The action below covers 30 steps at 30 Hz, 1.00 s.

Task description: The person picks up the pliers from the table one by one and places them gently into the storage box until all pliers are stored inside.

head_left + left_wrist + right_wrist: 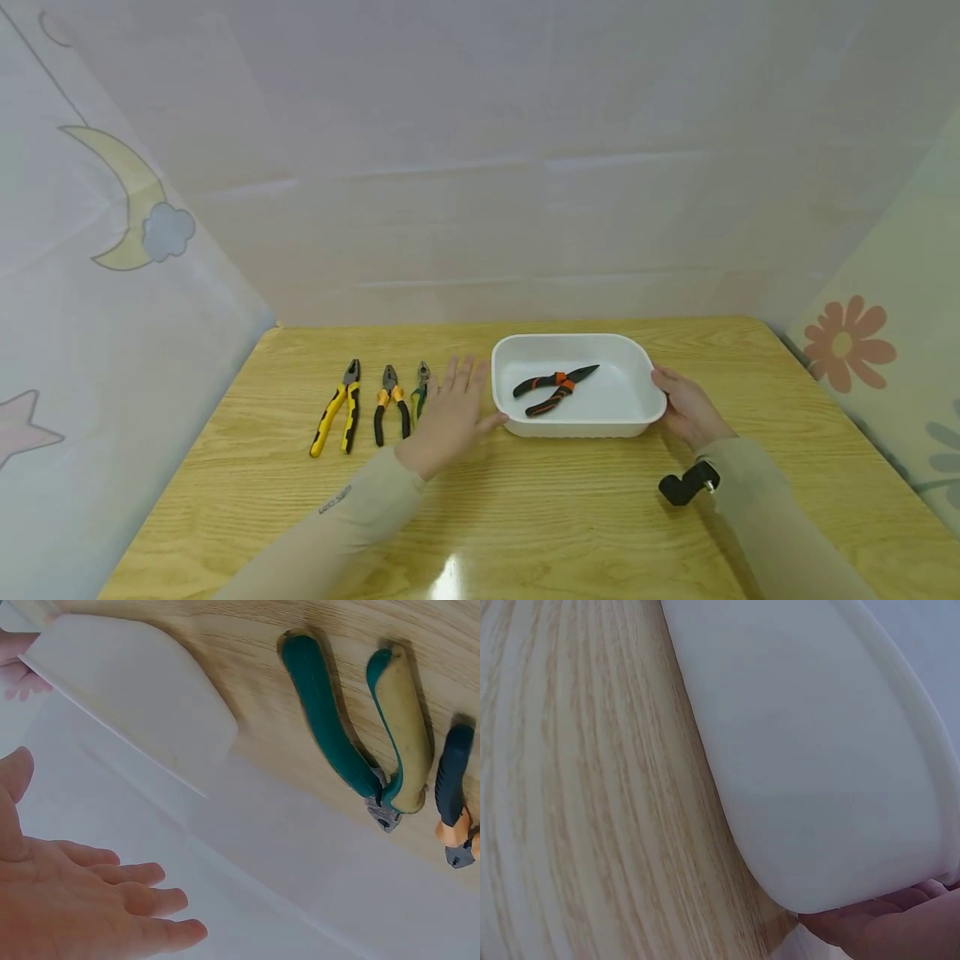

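Observation:
A white plastic box (573, 429) stands on the table, with black-and-orange long-nose pliers (581, 374) lying inside it. My right hand (692, 410) grips the box's right end, thumb at the rim and fingers against the outer wall; the right wrist view shows those fingers (870, 922) at the wall's lower edge. By the box's left end is my left hand (448, 421), fingers straight and spread, its thumb close to the front left corner. Nothing is held in it. Just beyond this hand lie green-handled pliers (423, 373), partly hidden by it; their handles (322, 720) show fully in the left wrist view.
Left of the green pliers lie orange-and-black pliers (389, 380) and yellow-and-black pliers (352, 381), jaws pointing away. The wooden table (570, 517) meets a pale cloth wall (480, 250) at its back edge. A black device (682, 487) sits on the right wrist.

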Each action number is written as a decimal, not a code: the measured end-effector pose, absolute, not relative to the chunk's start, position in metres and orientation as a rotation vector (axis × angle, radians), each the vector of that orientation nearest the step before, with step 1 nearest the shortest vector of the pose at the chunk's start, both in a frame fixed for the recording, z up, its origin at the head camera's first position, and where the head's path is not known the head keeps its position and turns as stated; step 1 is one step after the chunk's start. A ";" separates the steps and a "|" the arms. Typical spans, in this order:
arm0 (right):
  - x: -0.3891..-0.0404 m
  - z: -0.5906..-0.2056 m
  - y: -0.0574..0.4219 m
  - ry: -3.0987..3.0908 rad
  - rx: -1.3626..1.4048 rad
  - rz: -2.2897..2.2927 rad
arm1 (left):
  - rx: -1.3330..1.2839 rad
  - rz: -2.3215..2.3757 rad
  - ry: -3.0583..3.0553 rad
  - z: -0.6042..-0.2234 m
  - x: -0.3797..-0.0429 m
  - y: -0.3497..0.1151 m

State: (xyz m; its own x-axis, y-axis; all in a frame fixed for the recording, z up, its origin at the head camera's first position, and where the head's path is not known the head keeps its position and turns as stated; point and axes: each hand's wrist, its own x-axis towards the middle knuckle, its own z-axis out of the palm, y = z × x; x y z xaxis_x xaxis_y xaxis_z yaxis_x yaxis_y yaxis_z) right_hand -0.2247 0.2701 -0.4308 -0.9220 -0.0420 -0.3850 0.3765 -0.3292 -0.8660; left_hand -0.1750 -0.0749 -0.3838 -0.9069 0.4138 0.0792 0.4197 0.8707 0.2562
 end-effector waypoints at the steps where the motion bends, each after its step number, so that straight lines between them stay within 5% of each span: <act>1: -0.225 -0.431 0.270 1.639 0.436 -2.330 | -0.672 -0.419 -3.016 -0.384 -0.175 -0.076; 30: -0.226 -0.432 0.270 1.663 0.421 -2.312 | -0.585 -0.484 -3.040 -0.384 -0.168 -0.104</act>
